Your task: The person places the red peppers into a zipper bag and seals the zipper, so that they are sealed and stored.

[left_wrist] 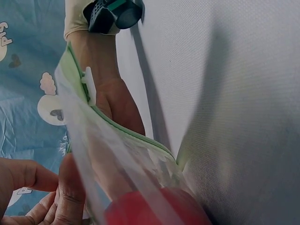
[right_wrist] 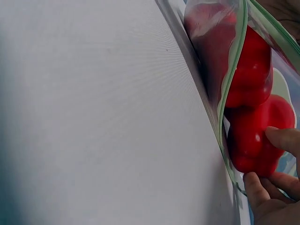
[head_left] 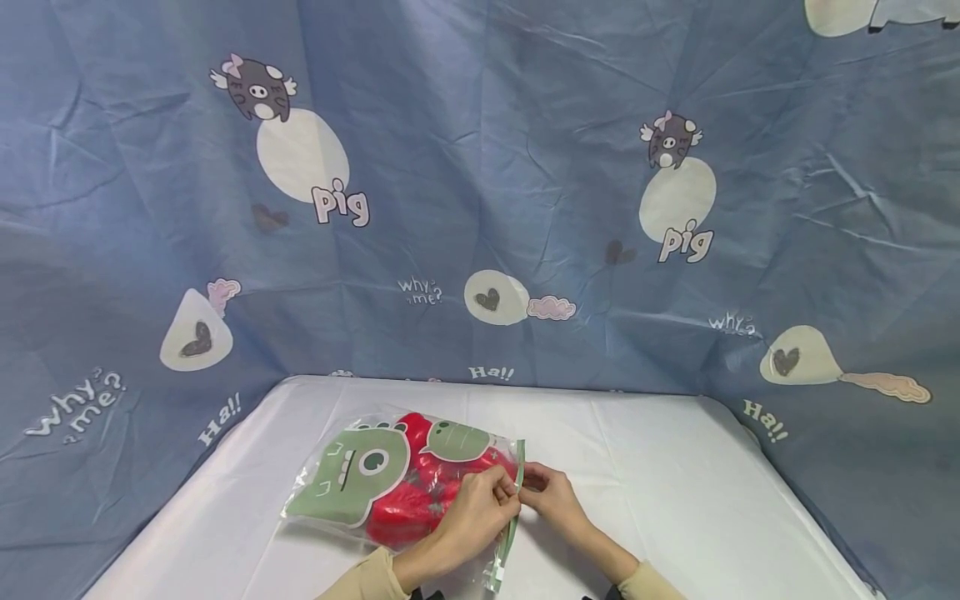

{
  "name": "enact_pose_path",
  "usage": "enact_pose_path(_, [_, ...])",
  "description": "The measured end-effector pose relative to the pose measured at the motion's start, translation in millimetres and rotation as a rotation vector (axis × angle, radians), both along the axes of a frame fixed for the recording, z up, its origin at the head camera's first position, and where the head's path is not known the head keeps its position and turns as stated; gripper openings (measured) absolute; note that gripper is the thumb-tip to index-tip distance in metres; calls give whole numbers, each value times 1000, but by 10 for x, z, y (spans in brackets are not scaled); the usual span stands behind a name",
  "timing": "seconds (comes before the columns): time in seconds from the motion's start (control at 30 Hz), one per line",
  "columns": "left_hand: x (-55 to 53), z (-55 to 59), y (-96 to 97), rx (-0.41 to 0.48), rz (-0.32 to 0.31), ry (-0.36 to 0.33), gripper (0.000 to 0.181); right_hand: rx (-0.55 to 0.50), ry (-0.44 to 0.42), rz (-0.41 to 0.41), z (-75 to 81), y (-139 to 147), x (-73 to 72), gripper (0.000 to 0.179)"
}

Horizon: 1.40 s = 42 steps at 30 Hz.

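Note:
A clear zip bag (head_left: 341, 483) with a green cartoon monster print lies on the table, holding several red bell peppers (right_wrist: 255, 136). Its green-edged mouth (right_wrist: 233, 61) faces right, the two strips spread apart. A white slider (left_wrist: 89, 85) sits on the zip near one end. My left hand (head_left: 480, 504) pinches the near wall of the mouth between thumb and fingers. On the other side, my right hand (head_left: 553, 498) grips the mouth's edge at its far end, thumb close to a pepper. Plastic and the left fingers partly hide where the right fingertips lie.
The bag rests on a white-covered table (head_left: 660, 483). Behind and at both sides hangs a blue printed cloth (head_left: 480, 208). Dark wrist devices (left_wrist: 115, 14) are strapped at the sleeves.

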<state>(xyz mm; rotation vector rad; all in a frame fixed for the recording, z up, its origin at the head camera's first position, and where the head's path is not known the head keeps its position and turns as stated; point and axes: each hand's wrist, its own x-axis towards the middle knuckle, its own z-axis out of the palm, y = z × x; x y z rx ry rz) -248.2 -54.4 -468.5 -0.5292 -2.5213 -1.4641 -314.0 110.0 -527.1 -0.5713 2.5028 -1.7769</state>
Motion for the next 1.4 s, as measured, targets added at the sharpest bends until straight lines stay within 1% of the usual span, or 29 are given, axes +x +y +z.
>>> enact_pose_path(0.27, [2, -8, 7, 20, -12, -23, 7, 57, -20, -30, 16, -62, 0, 46])
enact_pose_path(0.47, [1, -6, 1, 24, -26, -37, 5, 72, -21, -42, 16, -88, -9, 49])
enact_pose_path(0.7, [10, -12, 3, 18, -24, -58, 7, 50, -16, -27, 10, -80, 3, 48])
enact_pose_path(0.9, [9, -8, 5, 13, -23, -40, 6, 53, 10, -6, 4, -34, 4, 46])
enact_pose_path(1.03, [7, -1, 0, 14, -29, -49, 6, 41, 0, 19, 0, 24, 18, 48])
enact_pose_path(1.2, [6, -4, -8, 20, -44, -81, 6, -24, -30, 59, 31, 106, 64, 51])
enact_pose_path(1.4, [4, -12, -10, 24, -67, -98, 7, -57, -6, 52, 98, 176, 110, 43])
